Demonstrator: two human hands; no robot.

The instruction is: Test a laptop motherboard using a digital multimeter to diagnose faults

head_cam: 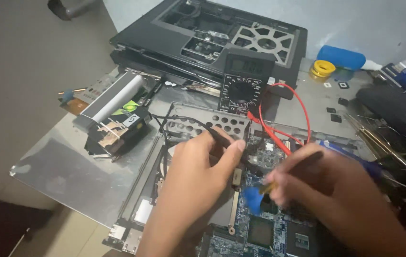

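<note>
The left hand (191,166) is pinching a black probe (222,138) between thumb and fingers, so its grip is shut tight on the probe. The tip is pointing down at the blue board (260,233), near the middle of the picture. A black wire (174,119) is running from the probe back toward the meter (245,83).

The right hand (326,185) is blurry. It is closing around a red probe (279,143), and the grip looks clamped on it. The red probe is slanting down to the board just beside the black one. A red wire (303,104) is looping up to the meter.

The meter is standing behind the board, leaning on an open black laptop shell (212,33). The board is lying on the grey desk (69,166), right under both hands. A black part with a silver bar (115,112) is sitting to the left. A blue tube (341,56) and a yellow roll (323,68) are lying far back on the right.
</note>
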